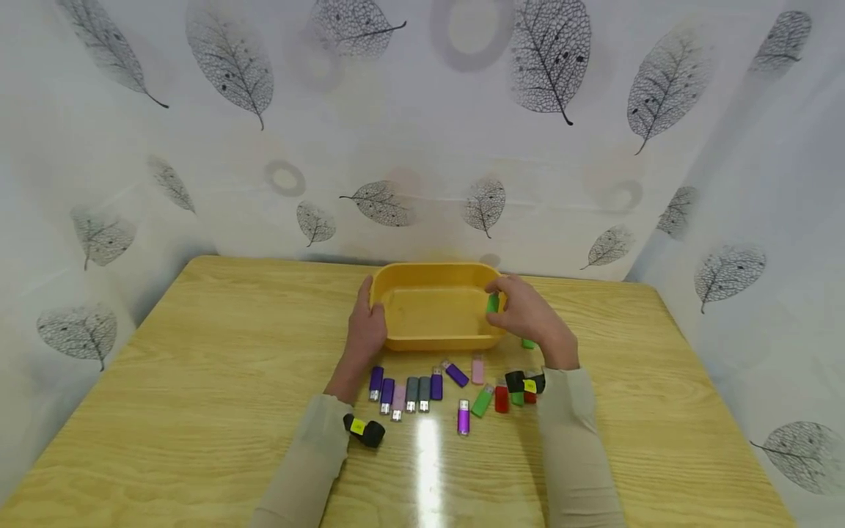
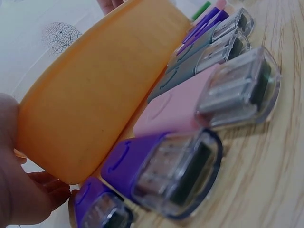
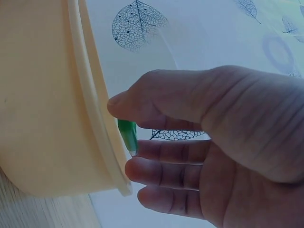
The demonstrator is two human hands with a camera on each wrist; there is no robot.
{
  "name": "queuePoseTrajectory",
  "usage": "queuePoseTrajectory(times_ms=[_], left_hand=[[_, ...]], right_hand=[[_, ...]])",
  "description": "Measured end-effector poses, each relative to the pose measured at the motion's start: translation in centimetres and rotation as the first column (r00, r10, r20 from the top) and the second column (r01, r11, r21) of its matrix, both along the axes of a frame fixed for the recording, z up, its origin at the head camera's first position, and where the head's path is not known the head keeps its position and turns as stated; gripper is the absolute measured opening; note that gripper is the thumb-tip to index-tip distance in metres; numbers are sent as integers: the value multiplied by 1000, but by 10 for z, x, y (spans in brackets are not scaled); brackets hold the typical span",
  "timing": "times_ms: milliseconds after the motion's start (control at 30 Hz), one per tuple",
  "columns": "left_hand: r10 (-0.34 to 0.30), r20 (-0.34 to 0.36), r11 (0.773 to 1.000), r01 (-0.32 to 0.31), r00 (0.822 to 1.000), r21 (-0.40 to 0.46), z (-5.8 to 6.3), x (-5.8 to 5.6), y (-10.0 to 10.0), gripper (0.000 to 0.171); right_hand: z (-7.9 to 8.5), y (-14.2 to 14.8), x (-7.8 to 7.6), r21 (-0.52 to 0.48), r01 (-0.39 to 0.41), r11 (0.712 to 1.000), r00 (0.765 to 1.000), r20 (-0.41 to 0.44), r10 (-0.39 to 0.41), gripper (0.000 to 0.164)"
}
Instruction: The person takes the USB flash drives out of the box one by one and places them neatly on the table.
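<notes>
My left hand [image 1: 367, 326] grips the left end of a yellow plastic bin [image 1: 442, 342], thumb near the rim. Over the bin's right end, my right hand [image 1: 526, 313] pinches a green USB flash drive [image 1: 493, 303] between thumb and fingers. In the right wrist view that drive [image 3: 127, 136] shows beside the rim, partly covered by the thumb. The bin floor that shows in the head view has nothing on it. In the left wrist view, the bin's wall [image 2: 95, 95] rises beside a row of capped drives, a pink one [image 2: 175, 104] among them.
On the wooden table [image 1: 218, 403], several flash drives lie before the bin: purple [image 1: 376, 381], grey [image 1: 412, 392], green [image 1: 483, 401] and red [image 1: 502, 400]. Another green drive [image 1: 528, 343] lies partly hidden under the right hand. A leaf-patterned cloth [image 1: 422, 147] hangs behind the table.
</notes>
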State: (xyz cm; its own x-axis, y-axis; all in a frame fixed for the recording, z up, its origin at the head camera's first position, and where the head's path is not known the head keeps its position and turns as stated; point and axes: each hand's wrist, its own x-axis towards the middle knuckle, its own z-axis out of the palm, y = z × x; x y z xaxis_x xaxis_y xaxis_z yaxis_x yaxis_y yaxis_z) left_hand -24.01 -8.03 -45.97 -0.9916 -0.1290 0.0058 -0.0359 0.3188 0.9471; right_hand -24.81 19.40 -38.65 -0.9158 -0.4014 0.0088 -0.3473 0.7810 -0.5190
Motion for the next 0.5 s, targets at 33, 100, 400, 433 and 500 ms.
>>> queuePoseTrajectory(times_ms=[33, 100, 400, 433, 500], left_hand=[[1, -2, 1000, -1, 1000, -3, 1, 0, 0, 53], [1, 0, 1000, -1, 1000, -3, 2, 1, 0, 53], [1, 3, 1000, -1, 1000, -9, 2, 1, 1, 53], [4, 2, 1000, -4, 1000, -4, 1, 1, 2, 53], [7, 4, 1000, -7, 1000, 5, 1, 1, 3, 53]], right_hand=[[0, 1, 1, -4, 1, 1000, 1000, 0, -1, 46], [0, 2, 2, -9, 5, 1000, 1000, 4, -5, 45], [1, 8, 4, 2, 23, 1000, 1000, 4, -23, 46], [1, 9, 5, 4, 21, 1000, 1000, 2, -21, 46], [1, 10, 5, 6, 18, 1000, 1000, -2, -18, 46]])
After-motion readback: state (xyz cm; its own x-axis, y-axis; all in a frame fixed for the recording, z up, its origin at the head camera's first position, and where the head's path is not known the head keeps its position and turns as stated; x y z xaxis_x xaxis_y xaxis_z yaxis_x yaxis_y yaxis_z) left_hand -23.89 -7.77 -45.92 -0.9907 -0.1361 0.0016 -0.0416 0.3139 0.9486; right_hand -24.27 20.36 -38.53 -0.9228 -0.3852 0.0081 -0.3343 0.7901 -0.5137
